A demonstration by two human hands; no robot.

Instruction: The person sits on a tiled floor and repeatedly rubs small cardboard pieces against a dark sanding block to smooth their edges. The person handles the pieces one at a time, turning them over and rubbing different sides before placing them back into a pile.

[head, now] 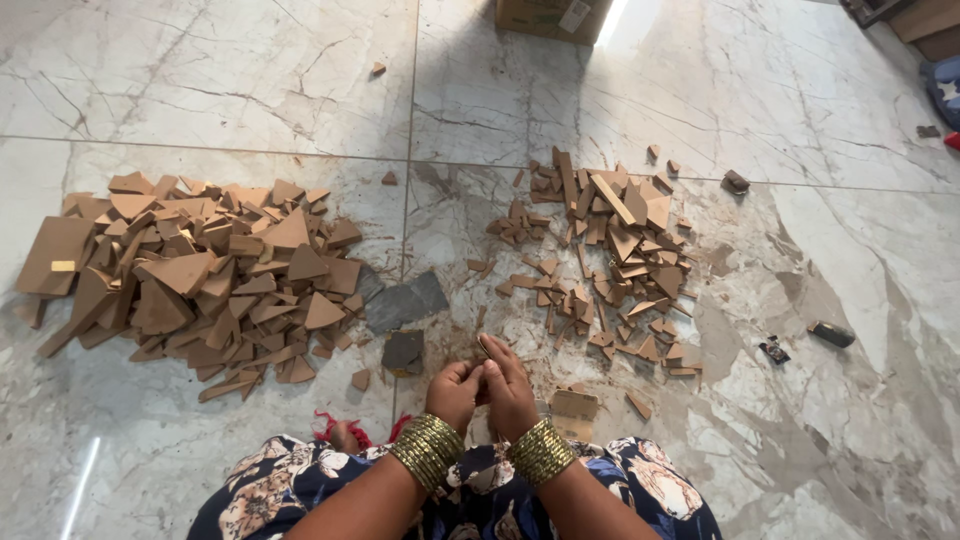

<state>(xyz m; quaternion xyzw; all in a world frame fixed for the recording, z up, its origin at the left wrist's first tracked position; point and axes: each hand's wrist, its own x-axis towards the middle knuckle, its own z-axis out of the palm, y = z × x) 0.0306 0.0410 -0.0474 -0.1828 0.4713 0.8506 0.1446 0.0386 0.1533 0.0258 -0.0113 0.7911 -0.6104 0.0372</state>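
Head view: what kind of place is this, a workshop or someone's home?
Probably a home floor used for handwork. The person sits on polished marble-look floor tiles, hands together on a small piece, between two heaps of brown board offcuts, a cardboard box behind.

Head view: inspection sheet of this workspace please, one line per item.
Surface: pale marble floor tiles, dust between the piles.
Job's things: small brown piece pinched between both hands; big pile of brown board offcuts to the left, smaller pile to the right.
Clutter: grey slabs, stray chips, two small dark objects at right.
Grippers: left hand and right hand together, gold bangles on both wrists.
Cables: nothing seen.
Surroundings: cardboard box at top edge.
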